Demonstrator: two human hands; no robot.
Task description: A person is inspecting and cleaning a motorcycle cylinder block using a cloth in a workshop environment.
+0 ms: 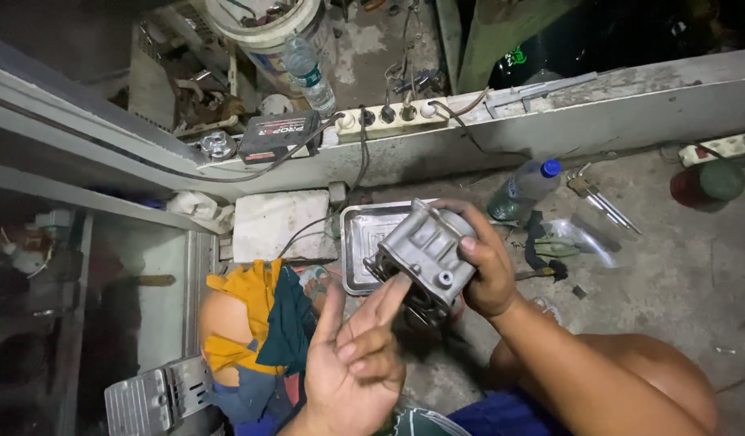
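Concrete floor (679,266), stained and cluttered, seen from above, dim light. Right hand (487,270) at frame centre: grip wrapped around a grey cast-metal engine part (425,254), thumb over its top edge, fingers closed on the far side. Part is tilted, held off the floor, sitting at 9 o'clock of the right palm. Left hand (352,359) at 7 o'clock of the part: palm up, grip spread, holding nothing, fingertips touching or nearly touching the part's lower edge, cannot tell which.

Outward: steel tray (358,242) on the floor directly behind the part, at its 10 o'clock. Yellow and dark green rags (263,319) at 9 o'clock of the left hand. Ribbed metal plate (158,396) at lower left. White flat slab (279,224) at 9 o'clock of the tray.

Packages: clear plastic bottle with blue cap (524,190) lying at 1 o'clock of the right hand, green contents low in it. Second clear bottle (309,74) with blue-green label band, upright-tilted at 11 o'clock, beside a white bucket (267,28). Black rectangular box with red-and-white label (277,136) on the grey ledge (631,105), just left of a white power strip (384,117) with plugs. Red and green round container (707,184) at 3 o'clock, far right.
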